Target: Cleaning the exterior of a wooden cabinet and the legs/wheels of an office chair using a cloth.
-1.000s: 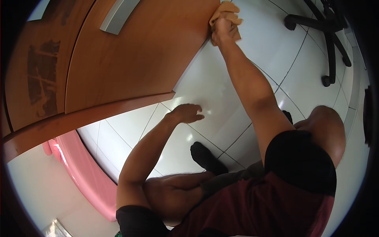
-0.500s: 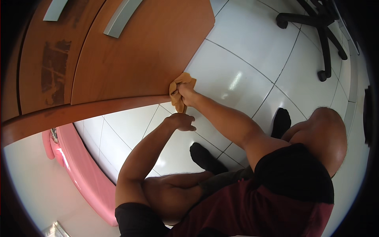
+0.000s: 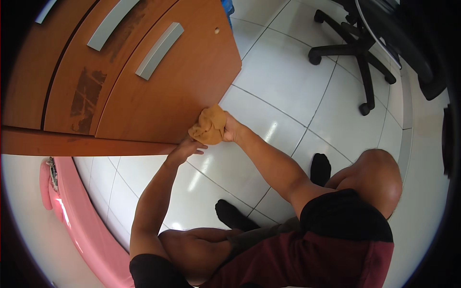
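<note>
Right hand (image 3: 231,128): grasps the bunched tan cloth (image 3: 211,126), apparently gathered to fit the palm.
Left hand (image 3: 181,150): at its lower-left edge, perhaps steadying; cannot tell whether gripping.
Cloth place: mid-frame, by the lower corner of the wooden cabinet (image 3: 161,103).

Your right hand (image 3: 231,128) has brought the tan cloth (image 3: 210,126) back from the wooden drawer cabinet's (image 3: 163,105) far bottom corner to its near one. The cloth, draped there half a second ago, is now bunched rounder. Your left hand (image 3: 181,150), previously apart, has its fingers at the cloth's lower edge. Your view now takes in a round hole (image 3: 217,30) toward the cabinet's far edge.
</note>
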Demonstrator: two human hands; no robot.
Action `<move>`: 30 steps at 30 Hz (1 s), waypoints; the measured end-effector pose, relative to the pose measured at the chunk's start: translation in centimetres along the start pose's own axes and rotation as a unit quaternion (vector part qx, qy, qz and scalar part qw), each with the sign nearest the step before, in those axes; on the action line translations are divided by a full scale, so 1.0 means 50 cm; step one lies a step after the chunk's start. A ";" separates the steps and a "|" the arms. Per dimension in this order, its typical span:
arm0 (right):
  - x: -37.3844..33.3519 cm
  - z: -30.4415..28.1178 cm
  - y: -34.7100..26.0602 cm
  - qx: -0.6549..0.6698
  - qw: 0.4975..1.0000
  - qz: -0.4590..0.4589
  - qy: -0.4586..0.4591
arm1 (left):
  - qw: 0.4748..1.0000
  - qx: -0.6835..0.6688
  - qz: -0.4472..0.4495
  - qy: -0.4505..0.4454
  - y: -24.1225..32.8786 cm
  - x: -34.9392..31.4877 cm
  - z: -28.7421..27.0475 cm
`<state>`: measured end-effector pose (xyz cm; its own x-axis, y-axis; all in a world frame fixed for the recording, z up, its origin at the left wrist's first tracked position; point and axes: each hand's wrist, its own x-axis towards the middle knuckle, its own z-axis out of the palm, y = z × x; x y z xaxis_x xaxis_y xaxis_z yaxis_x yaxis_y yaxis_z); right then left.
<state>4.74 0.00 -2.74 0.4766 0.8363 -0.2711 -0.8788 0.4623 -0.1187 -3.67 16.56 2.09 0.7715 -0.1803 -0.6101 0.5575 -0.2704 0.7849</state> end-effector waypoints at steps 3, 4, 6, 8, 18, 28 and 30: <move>-0.023 0.002 -0.018 -0.108 0.993 0.009 0.046 | 0.998 -0.041 0.018 0.055 0.012 0.015 0.052; -0.034 0.000 -0.028 -0.192 0.979 0.003 0.073 | 0.995 -0.060 0.023 0.081 0.013 0.018 0.062; -0.040 -0.005 -0.035 -0.275 0.956 -0.007 0.101 | 0.994 -0.072 0.018 0.085 0.003 0.029 0.053; -0.023 -0.028 -0.037 -0.383 0.913 -0.049 0.133 | 0.993 -0.089 0.004 0.081 0.002 0.049 0.040; -0.054 0.003 -0.052 -0.189 0.960 -0.120 0.169 | 0.961 -0.134 0.164 0.175 0.078 0.091 0.059; 0.002 0.038 -0.188 -0.274 0.842 -0.417 0.204 | 0.985 0.138 -0.100 0.023 0.044 0.037 0.048; 0.014 0.098 -0.229 -0.309 0.795 -0.497 0.158 | 0.908 0.409 -0.060 -0.063 0.007 0.004 0.079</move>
<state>15.27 -3.26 3.08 0.9993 -0.0133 0.0352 0.0369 0.5337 -0.8449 -4.52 12.71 1.81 0.6501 -0.1968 -0.7340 0.1810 -0.8980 0.4011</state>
